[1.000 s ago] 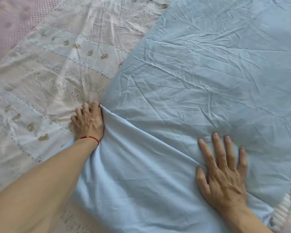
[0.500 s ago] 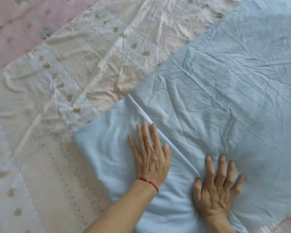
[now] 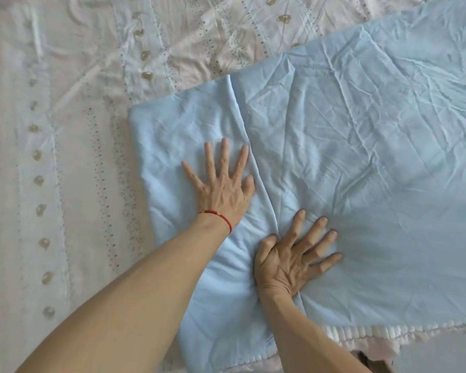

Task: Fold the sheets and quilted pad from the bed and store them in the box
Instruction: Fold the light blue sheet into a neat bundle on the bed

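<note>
Leftmost, a pale patterned sheet (image 3: 73, 162) is lying spread out, filling the left side and the upper middle of the frame, with rows of small tan motifs and dotted stripes running across it. Overlapping it, a light blue sheet (image 3: 361, 146) is covering the centre and the whole right side; its left portion is lying folded over as a flap, with a raised crease running from upper centre down toward lower centre. On that flap, just left of the crease, the left hand (image 3: 223, 184) is pressing flat, fingers straight and spread, holding nothing; a red string bracelet (image 3: 221, 218) is circling its wrist. Right of the crease, in the lower middle of the frame, the right hand (image 3: 291, 259) is resting palm-down on the blue sheet, fingers splayed and slightly bent, the thumb touching the crease, gripping nothing. Along the lower right edge, a strip of white quilted pad (image 3: 366, 332) is showing from under the blue sheet's hem.
</note>
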`<move>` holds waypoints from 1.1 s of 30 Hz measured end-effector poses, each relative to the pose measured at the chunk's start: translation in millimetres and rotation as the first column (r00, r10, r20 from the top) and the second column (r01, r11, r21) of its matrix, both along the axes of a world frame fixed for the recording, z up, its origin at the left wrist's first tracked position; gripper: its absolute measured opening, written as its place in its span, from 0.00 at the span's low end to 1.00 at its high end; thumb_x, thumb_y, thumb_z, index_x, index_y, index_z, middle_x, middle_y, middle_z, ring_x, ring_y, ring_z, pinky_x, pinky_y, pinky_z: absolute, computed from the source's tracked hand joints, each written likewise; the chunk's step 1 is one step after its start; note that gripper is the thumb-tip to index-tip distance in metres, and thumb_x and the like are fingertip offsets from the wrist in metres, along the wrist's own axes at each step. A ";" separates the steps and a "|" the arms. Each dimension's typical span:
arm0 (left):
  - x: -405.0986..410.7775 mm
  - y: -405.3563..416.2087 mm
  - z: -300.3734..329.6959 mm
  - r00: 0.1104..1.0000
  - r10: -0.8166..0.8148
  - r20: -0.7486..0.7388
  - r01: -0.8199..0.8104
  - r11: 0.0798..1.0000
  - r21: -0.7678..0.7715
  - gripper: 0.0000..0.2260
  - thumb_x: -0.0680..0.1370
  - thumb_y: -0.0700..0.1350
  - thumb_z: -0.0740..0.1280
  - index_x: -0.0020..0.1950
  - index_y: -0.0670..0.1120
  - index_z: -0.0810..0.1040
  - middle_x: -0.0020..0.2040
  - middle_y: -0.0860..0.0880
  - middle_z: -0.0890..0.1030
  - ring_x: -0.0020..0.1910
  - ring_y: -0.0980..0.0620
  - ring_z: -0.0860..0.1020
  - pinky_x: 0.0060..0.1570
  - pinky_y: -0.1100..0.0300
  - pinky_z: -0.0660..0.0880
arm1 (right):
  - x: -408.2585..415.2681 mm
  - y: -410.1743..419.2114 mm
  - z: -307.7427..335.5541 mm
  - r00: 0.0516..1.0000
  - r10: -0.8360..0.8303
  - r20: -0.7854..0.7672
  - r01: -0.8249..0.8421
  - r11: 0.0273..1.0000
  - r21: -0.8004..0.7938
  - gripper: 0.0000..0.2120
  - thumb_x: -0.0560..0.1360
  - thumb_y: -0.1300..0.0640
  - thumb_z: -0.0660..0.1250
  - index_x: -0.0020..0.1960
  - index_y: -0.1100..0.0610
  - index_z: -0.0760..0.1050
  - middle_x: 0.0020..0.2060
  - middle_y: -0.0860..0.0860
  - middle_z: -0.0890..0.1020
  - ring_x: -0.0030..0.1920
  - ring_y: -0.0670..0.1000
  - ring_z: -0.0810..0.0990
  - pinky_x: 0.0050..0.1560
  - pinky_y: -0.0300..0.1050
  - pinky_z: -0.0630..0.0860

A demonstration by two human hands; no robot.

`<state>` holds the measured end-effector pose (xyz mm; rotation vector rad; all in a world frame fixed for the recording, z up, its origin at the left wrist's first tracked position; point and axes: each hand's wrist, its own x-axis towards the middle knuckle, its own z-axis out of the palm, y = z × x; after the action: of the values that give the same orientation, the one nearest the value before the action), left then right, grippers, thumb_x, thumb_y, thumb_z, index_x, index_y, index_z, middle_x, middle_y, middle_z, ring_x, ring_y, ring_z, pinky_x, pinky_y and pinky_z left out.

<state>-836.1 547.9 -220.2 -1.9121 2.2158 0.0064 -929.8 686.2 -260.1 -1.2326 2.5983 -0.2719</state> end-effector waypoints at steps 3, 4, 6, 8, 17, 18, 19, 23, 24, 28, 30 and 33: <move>18.7 49.7 20.7 0.963 0.269 -0.010 -0.269 0.963 0.005 0.31 0.82 0.59 0.49 0.84 0.52 0.47 0.83 0.39 0.51 0.81 0.32 0.49 0.67 0.21 0.53 | -4.6 2.5 10.1 0.992 0.042 0.120 -0.044 0.999 0.010 0.37 0.76 0.49 0.58 0.83 0.54 0.55 0.82 0.62 0.51 0.81 0.68 0.47 0.75 0.76 0.45; 31.6 66.4 29.4 0.938 0.346 -0.019 -0.345 0.938 0.026 0.31 0.82 0.58 0.50 0.84 0.51 0.50 0.81 0.38 0.55 0.79 0.31 0.54 0.65 0.24 0.61 | -7.3 4.0 14.1 0.987 0.077 0.144 -0.081 0.996 0.024 0.37 0.77 0.49 0.58 0.84 0.55 0.53 0.82 0.62 0.49 0.81 0.68 0.46 0.75 0.77 0.45; 55.5 90.9 47.9 0.849 0.518 -0.106 -0.513 0.855 0.075 0.28 0.82 0.54 0.52 0.83 0.49 0.54 0.75 0.38 0.65 0.72 0.34 0.67 0.59 0.33 0.73 | -14.0 10.8 24.5 0.972 0.157 0.176 -0.169 0.984 0.053 0.38 0.77 0.48 0.57 0.84 0.56 0.49 0.82 0.64 0.46 0.81 0.70 0.43 0.74 0.77 0.44; 68.4 100.1 59.2 0.747 0.642 -0.171 -0.635 0.766 0.098 0.25 0.84 0.50 0.53 0.82 0.49 0.55 0.70 0.38 0.69 0.64 0.35 0.73 0.55 0.40 0.74 | -21.1 17.2 32.4 0.950 0.232 0.209 -0.253 0.964 0.078 0.38 0.78 0.47 0.57 0.84 0.57 0.50 0.82 0.66 0.46 0.80 0.71 0.43 0.74 0.78 0.45; 107.7 107.5 81.9 0.002 0.875 -0.484 -0.664 0.363 0.654 0.13 0.79 0.49 0.72 0.60 0.42 0.81 0.53 0.41 0.85 0.49 0.43 0.83 0.55 0.45 0.81 | -96.8 9.0 64.3 0.722 0.692 0.027 -0.677 0.698 0.234 0.38 0.79 0.32 0.58 0.82 0.47 0.50 0.76 0.65 0.60 0.73 0.65 0.62 0.62 0.63 0.66; 107.4 108.0 86.7 0.046 0.877 -0.478 -0.627 0.397 0.670 0.12 0.80 0.48 0.70 0.61 0.43 0.80 0.53 0.42 0.85 0.48 0.43 0.83 0.53 0.46 0.81 | -100.2 5.7 67.0 0.710 0.704 0.024 -0.684 0.682 0.260 0.38 0.78 0.30 0.58 0.81 0.46 0.50 0.75 0.63 0.61 0.72 0.64 0.63 0.59 0.62 0.68; 109.3 106.4 90.8 0.155 0.874 -0.461 -0.605 0.453 0.655 0.13 0.81 0.51 0.68 0.61 0.45 0.78 0.54 0.42 0.84 0.49 0.43 0.83 0.53 0.45 0.81 | -100.9 2.0 70.2 0.705 0.709 0.030 -0.689 0.673 0.269 0.39 0.77 0.29 0.58 0.80 0.45 0.50 0.74 0.61 0.61 0.71 0.63 0.63 0.58 0.61 0.69; 105.3 95.0 116.2 0.617 0.722 -0.313 -0.563 0.683 0.466 0.29 0.76 0.67 0.59 0.66 0.47 0.71 0.62 0.44 0.79 0.59 0.42 0.79 0.62 0.43 0.76 | -104.4 -11.6 84.6 0.672 0.722 0.166 -0.729 0.605 0.319 0.40 0.76 0.28 0.59 0.80 0.44 0.50 0.72 0.56 0.61 0.72 0.61 0.60 0.56 0.60 0.69; 91.2 91.1 132.1 0.647 0.685 -0.336 -0.540 0.722 0.432 0.29 0.77 0.66 0.58 0.68 0.47 0.70 0.65 0.45 0.78 0.62 0.42 0.77 0.64 0.44 0.74 | -108.4 -14.0 87.9 0.660 0.717 0.226 -0.744 0.581 0.329 0.40 0.75 0.28 0.59 0.80 0.43 0.50 0.73 0.55 0.60 0.74 0.60 0.59 0.58 0.60 0.69; 8.2 68.4 200.0 0.723 0.519 -0.456 -0.408 0.853 0.324 0.16 0.83 0.51 0.59 0.71 0.50 0.68 0.64 0.48 0.79 0.57 0.45 0.79 0.59 0.51 0.75 | -142.6 -30.9 118.3 0.591 0.589 0.551 -0.786 0.574 0.229 0.32 0.78 0.31 0.59 0.79 0.39 0.59 0.76 0.53 0.61 0.77 0.58 0.59 0.73 0.59 0.64; -42.9 55.5 220.2 0.741 0.451 -0.497 -0.352 0.892 0.285 0.21 0.83 0.50 0.57 0.77 0.53 0.65 0.66 0.46 0.78 0.58 0.43 0.79 0.60 0.50 0.75 | -166.1 -38.3 140.9 0.527 0.479 0.702 -0.754 0.645 0.126 0.27 0.83 0.38 0.57 0.80 0.44 0.63 0.78 0.54 0.66 0.78 0.57 0.64 0.74 0.48 0.61; -133.5 35.4 231.7 0.739 0.394 -0.546 -0.297 0.918 0.261 0.22 0.84 0.48 0.56 0.79 0.49 0.62 0.67 0.38 0.77 0.61 0.36 0.77 0.61 0.47 0.73 | -209.7 -37.9 168.6 0.545 0.369 0.753 -0.534 0.845 -0.028 0.19 0.86 0.46 0.56 0.69 0.51 0.78 0.67 0.54 0.80 0.65 0.55 0.79 0.66 0.47 0.70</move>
<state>-969.6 583.3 11.5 -2.4376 2.0298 0.9360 -1139.4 648.3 -91.5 -1.3092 1.4967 -0.3024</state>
